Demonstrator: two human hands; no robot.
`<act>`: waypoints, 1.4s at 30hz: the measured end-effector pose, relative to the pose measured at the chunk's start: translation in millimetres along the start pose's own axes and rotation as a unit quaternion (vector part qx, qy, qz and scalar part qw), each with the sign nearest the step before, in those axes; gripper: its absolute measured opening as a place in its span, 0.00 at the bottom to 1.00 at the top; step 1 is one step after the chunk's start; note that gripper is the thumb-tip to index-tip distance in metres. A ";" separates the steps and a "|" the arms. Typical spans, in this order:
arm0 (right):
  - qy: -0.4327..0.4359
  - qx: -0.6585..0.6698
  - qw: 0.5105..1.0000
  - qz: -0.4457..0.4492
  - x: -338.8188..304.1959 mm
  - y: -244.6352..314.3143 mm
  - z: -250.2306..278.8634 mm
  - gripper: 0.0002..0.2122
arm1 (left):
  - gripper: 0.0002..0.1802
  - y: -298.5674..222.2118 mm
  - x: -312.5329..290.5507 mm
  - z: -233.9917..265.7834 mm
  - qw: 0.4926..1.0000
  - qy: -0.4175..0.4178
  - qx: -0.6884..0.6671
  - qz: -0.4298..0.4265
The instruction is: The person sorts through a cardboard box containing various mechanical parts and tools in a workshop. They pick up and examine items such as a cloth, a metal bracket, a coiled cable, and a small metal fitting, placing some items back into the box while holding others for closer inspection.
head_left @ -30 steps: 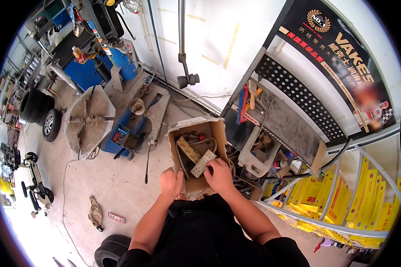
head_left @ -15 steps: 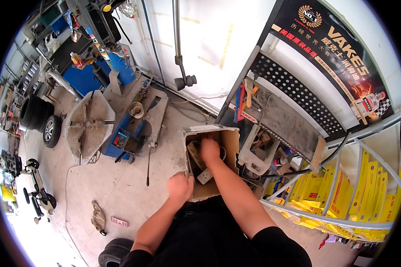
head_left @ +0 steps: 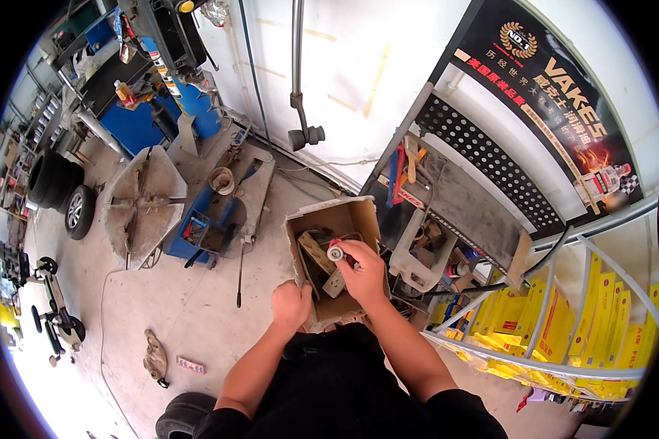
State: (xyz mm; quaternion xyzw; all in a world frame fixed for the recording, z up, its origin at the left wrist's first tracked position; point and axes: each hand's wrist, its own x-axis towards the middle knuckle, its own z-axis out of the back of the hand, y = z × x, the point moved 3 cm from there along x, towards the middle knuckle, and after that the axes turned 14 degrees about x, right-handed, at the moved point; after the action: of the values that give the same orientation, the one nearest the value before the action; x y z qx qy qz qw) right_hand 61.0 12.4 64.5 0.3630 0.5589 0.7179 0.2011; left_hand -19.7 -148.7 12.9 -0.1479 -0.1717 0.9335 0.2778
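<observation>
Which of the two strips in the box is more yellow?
The yellowish strip, at the upper left in view. The other is a pale grey strip to its lower right, near the right hand.

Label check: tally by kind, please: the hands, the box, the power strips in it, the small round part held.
Hands: 2
Cardboard box: 1
Power strips: 2
Round part: 1
Total: 6

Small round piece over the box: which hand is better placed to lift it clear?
Right, I'd judge: the right hand holds the small round piece at its fingertips, over the open cardboard box. The left hand is occupied gripping the box's left edge.
</observation>
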 end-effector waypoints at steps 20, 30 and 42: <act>-0.081 0.649 0.714 -0.250 -8.5 -1.6 42.1 0.11 | 0.23 -3.5 10.5 -0.4 1.000 0.008 0.005 0.007; -0.074 0.689 0.673 -0.260 -5.4 1.0 49.4 0.11 | 0.24 -6.1 11.7 -4.1 1.000 0.004 0.017 0.000; 0.101 -0.084 0.967 -0.217 -18.8 -37.5 46.5 0.11 | 0.23 -4.5 10.8 -8.8 1.000 -0.016 0.021 -0.005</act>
State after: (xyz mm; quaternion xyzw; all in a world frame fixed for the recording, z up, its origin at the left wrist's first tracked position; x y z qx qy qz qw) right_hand 103.7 40.9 28.6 0.1407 0.5795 0.7343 0.3245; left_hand -22.9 -136.9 4.8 -0.1257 -0.1571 0.9378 0.2828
